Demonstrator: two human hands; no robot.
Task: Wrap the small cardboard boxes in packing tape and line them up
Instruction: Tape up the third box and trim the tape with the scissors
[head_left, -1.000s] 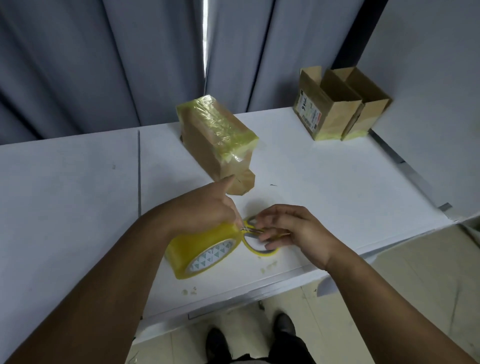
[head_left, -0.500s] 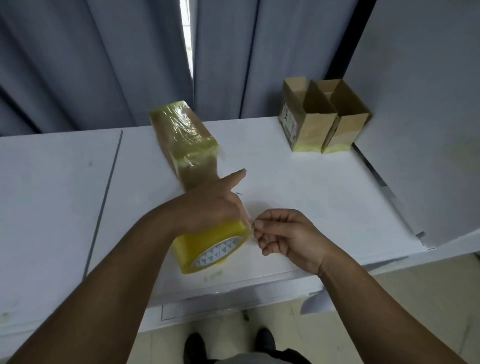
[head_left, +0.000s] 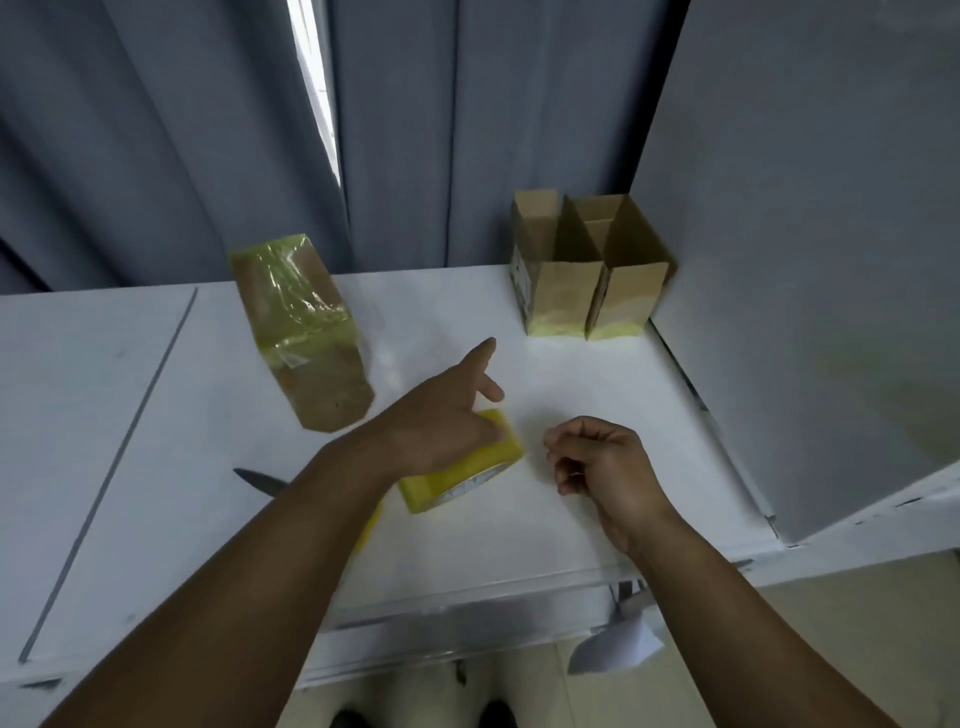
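Note:
My left hand (head_left: 441, 415) grips a yellow roll of packing tape (head_left: 467, 467) on the white table (head_left: 571, 519), its index finger pointing away from me. My right hand (head_left: 597, 457) hovers just right of the roll with curled fingers. I see nothing in it and it is not touching the roll. A brown cardboard box (head_left: 301, 332) wrapped in yellowish tape at its far end lies left of my hands. Two open-topped small cardboard boxes (head_left: 561, 280) (head_left: 631, 286), taped at the base, stand side by side at the back right.
Scissors (head_left: 260, 480) lie on the table, their blade showing left of my left forearm. A grey panel (head_left: 805, 260) walls off the right side. Grey curtains (head_left: 156, 130) hang behind the table. A white paper (head_left: 618, 649) hangs below the front edge.
My right hand has let go of the scissors and drawn a little away from the tape roll. My left hand has slid the roll to the right. The view has tilted down.

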